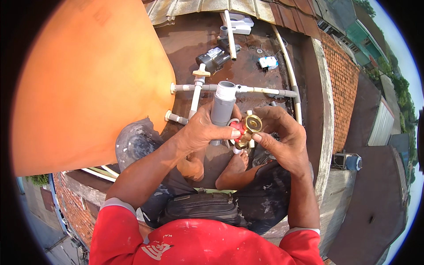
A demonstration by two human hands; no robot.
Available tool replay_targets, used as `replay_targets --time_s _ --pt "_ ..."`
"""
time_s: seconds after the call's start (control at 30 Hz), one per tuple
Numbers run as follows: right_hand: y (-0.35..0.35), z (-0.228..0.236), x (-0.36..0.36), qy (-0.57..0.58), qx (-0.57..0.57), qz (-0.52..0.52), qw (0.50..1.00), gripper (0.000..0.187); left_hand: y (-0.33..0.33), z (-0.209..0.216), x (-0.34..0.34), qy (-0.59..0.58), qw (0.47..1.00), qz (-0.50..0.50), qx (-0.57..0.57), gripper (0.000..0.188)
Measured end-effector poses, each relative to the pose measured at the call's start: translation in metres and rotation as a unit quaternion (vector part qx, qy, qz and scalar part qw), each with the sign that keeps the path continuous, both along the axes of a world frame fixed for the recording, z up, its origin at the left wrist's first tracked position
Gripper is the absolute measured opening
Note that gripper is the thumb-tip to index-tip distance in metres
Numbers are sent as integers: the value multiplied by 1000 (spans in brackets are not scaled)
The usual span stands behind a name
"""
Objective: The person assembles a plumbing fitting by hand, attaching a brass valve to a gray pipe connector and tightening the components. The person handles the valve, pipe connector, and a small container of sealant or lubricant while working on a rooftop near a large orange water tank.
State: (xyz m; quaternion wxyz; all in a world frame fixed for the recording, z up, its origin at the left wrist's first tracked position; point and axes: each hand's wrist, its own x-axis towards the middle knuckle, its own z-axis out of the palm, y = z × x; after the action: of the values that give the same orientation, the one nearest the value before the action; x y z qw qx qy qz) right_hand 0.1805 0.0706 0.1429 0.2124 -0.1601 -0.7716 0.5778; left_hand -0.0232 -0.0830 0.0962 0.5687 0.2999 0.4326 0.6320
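Note:
My left hand [204,128] is closed around a short grey PVC pipe [222,109], held upright in front of me. White thread tape [226,92] wraps the pipe's open upper end. The left thumb reaches past the pipe and presses against the red part of a brass valve [253,124]. My right hand [285,139] pinches this valve between thumb and fingers, its round threaded opening facing up. Pipe and valve are side by side, not joined. Some of the fingers behind them are hidden.
A large orange tank [97,88] stands at the left, with grey-and-white pipes [260,90] running from it. Ahead lie a black power tool [212,57], a blue-white packet [268,62] and a white foam piece [240,23]. A low wall [324,106] edges the right.

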Motion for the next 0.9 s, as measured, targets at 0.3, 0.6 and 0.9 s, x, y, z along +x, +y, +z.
replay_targets --time_s 0.3,0.6,0.9 --pt "-7 -6 -2 47 43 -35 997 38 3 10 -3 11 999 -33 -4 43" --pt "3 -9 -2 23 80 26 996 42 2 -3 -3 19 999 -24 -11 43" --pt "-1 -6 -3 98 126 2 987 25 6 4 -2 7 999 -33 14 45"
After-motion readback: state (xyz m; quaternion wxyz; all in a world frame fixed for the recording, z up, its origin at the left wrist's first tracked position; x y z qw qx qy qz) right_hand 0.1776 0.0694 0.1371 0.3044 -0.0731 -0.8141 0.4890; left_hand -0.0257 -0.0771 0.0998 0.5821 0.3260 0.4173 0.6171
